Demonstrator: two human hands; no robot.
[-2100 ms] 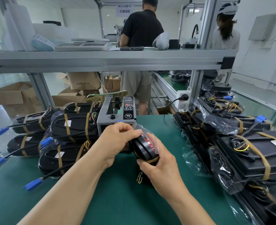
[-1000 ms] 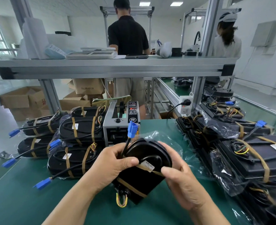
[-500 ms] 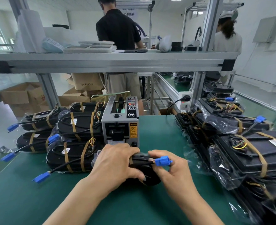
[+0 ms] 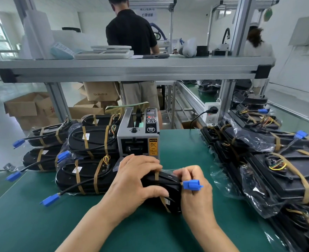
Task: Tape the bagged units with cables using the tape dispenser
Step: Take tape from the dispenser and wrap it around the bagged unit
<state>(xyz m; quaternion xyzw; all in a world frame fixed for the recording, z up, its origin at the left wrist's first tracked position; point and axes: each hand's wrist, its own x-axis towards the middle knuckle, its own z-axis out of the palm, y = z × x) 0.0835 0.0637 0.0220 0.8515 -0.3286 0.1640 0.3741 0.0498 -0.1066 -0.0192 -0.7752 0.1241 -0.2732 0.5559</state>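
A black bagged unit (image 4: 165, 188) lies on the green mat (image 4: 41, 224) in front of the grey tape dispenser (image 4: 138, 135). Brown tape bands cross the unit, and its cable ends in a blue connector (image 4: 192, 184) pointing right. My left hand (image 4: 135, 182) grips the unit's left half from above, fingers curled over it. My right hand (image 4: 195, 193) holds the right end, with the cable and connector passing between its fingers. Most of the unit is hidden under both hands.
Taped units with blue connectors (image 4: 88, 171) are stacked to the left of the dispenser. More bagged units (image 4: 277, 171) pile up along the right. An aluminium shelf (image 4: 132, 70) spans overhead. Two people stand beyond the bench. A power socket (image 4: 211, 113) sits behind.
The unit was turned over in both hands, then laid flat on the mat before the dispenser. Its blue connector swung from pointing up to pointing right.
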